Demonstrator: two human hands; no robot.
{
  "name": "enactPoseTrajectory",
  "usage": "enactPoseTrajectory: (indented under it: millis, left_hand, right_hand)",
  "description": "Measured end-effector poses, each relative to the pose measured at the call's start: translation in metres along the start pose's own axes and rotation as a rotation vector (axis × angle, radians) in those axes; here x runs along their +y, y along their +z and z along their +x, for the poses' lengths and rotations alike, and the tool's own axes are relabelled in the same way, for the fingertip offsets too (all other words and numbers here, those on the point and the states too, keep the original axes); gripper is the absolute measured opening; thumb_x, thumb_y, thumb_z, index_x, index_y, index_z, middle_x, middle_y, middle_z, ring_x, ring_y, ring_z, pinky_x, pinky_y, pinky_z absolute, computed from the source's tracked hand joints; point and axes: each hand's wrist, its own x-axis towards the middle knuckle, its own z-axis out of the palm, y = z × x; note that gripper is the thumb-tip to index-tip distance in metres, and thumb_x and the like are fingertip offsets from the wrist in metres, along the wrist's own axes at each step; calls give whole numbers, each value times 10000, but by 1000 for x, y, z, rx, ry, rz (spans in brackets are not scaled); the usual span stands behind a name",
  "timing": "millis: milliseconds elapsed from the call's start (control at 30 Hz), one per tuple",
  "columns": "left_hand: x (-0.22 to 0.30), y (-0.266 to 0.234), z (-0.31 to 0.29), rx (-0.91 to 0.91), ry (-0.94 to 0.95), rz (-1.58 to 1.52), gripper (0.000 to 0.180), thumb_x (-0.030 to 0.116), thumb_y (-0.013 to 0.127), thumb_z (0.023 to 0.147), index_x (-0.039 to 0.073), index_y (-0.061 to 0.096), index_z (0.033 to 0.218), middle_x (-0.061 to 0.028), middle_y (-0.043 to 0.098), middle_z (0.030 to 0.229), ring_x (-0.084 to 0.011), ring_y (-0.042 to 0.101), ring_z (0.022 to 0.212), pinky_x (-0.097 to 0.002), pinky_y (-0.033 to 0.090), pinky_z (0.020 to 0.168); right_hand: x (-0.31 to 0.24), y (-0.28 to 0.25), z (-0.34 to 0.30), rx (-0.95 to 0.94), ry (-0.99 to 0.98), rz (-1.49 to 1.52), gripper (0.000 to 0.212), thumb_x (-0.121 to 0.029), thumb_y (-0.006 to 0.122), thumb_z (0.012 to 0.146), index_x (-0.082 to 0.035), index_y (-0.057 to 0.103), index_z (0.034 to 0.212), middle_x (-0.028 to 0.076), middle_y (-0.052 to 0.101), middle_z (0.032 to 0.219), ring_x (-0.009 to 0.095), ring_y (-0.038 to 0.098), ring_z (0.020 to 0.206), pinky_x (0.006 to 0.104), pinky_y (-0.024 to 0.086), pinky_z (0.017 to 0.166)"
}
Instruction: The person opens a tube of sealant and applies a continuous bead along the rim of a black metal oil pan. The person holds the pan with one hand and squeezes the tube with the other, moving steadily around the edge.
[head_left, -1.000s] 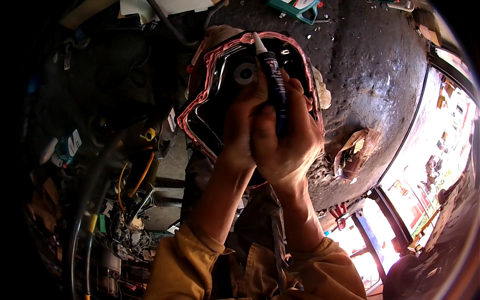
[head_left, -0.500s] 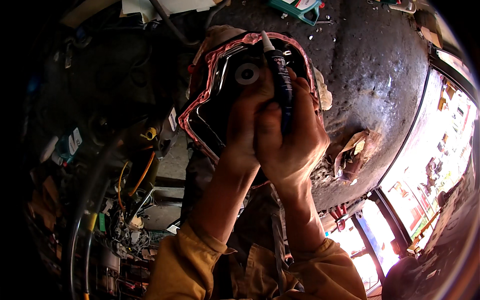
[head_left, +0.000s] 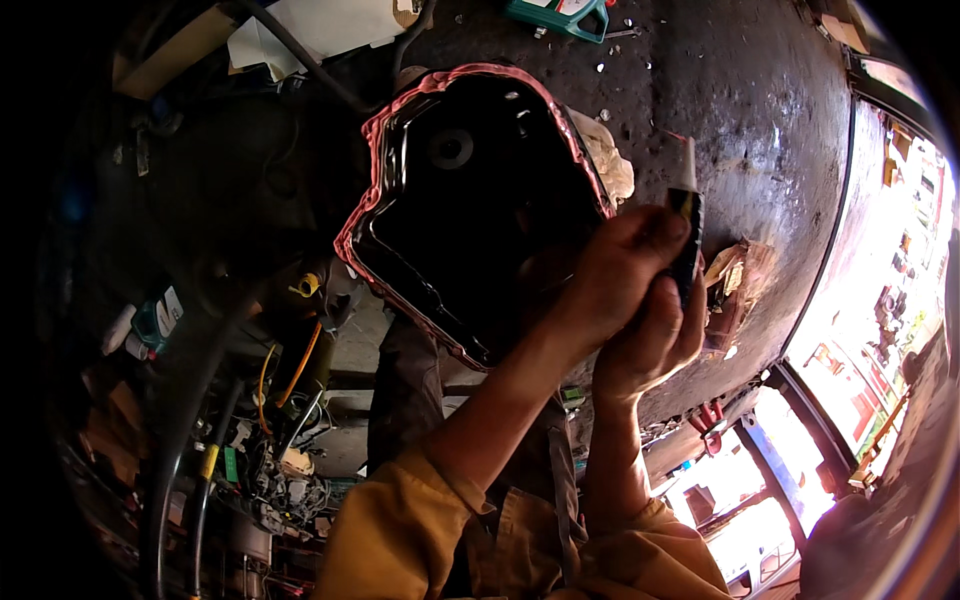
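A black oil pan, open side up, has a bead of pinkish-red sealant along its flange. A flat round ring shows on its dark floor. To the right of the pan, both hands grip a dark sealant tube with a white tapered nozzle pointing up. My left hand reaches across and pinches the upper body of the tube. Beneath it, my right hand is wrapped round the lower part, which the fingers partly hide. A thin reddish strand shows at the nozzle tip.
A green jug and a wrench lie on the dark floor beyond. Crumpled cloth or paper touches the pan's right side; a torn package lies farther right. Tangled wires and hoses crowd the left.
Both hands have moved right with the sealant tube, from over the pan to beyond its right edge. The pan's inside is now more exposed, and the view has shifted slightly.
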Motion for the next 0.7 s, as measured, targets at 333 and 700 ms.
enactPoseTrajectory:
  millis: [333, 700]
  left_hand:
    - [-36, 6, 3, 130, 114, 0, 371, 343, 481, 1045, 14, 645, 989, -38, 654, 869, -110, 612, 773, -264, 504, 736]
    - [-18, -40, 14, 136, 180, -104, 448, 409, 347, 1077, 36, 596, 1066, -99, 660, 931, -176, 654, 827, -297, 535, 760]
  right_hand:
    - [10, -27, 19, -173, 45, 119, 424, -189, 561, 911, 89, 593, 1229, 155, 653, 1142, 213, 607, 1048, 317, 467, 929]
    - [18, 15, 30, -354, -5, 9, 403, -172, 598, 905, 28, 601, 1255, 151, 679, 871, 167, 654, 793, 297, 518, 735]
